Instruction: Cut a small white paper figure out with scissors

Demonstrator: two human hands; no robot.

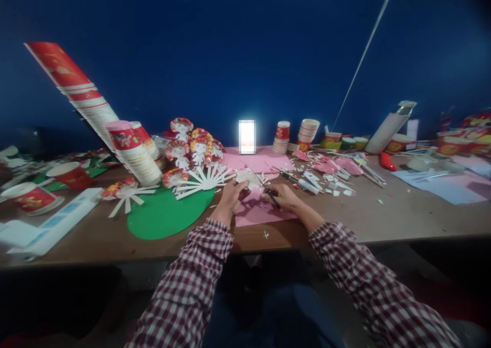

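My left hand [232,197] pinches a small whitish paper piece [247,178] above pink paper [268,216] on the table. Opposite it, my right hand [283,199] is closed round dark-handled scissors [273,196], whose blades point toward that piece. Whether the blades touch the paper is too small to tell. Just left of my left hand, a fan of white paper strips [207,180] overlaps a green oval sheet [169,217]. Behind it stand several paper figures [200,148] with red and yellow frilled heads.
Stacked red paper cups [141,159] lean at the left, near a white box [65,223]. Paper scraps [335,184] and pink cutouts [349,165] litter the table on the right. Farther right lie a red object [387,162] and light blue paper [441,184]. A bright pixelated rectangle [247,137] stands at the back.
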